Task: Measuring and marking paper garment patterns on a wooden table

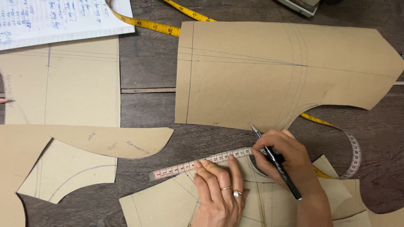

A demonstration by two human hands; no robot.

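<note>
- Brown card pattern pieces cover the dark wooden table (147, 67) in front of you, and your hands work at the lower middle one, the near pattern piece (168, 204).
- Your left hand (219, 189) lies flat and unclenched, fingers stretched forward, pressing a stretch of measuring tape (198, 164) down onto that piece; it grasps nothing, and two rings show on it.
- That stretch of tape runs in a straight slant from lower left to upper right, its far end reaching your right hand.
- Your right hand (282, 157) is closed around a black pen (275, 162), held between the fingers with the tip pointing up and away from you.
- The pen tip sits just at the lower edge of the large pattern piece (269, 67), close to where that edge curves into a cut-out.
- The large pattern piece lies above your hands, marked with straight and curved drawn lines.
- The rest of the yellow tape (351, 155) loops out to the right of your right hand, and another length crosses the table's top edge.
- To the left lie a curved pattern piece (84, 141) over a squarer pattern piece (80, 84), well apart from your hands.
- A lined notebook (59, 19) with handwriting rests at the top left corner.
</note>
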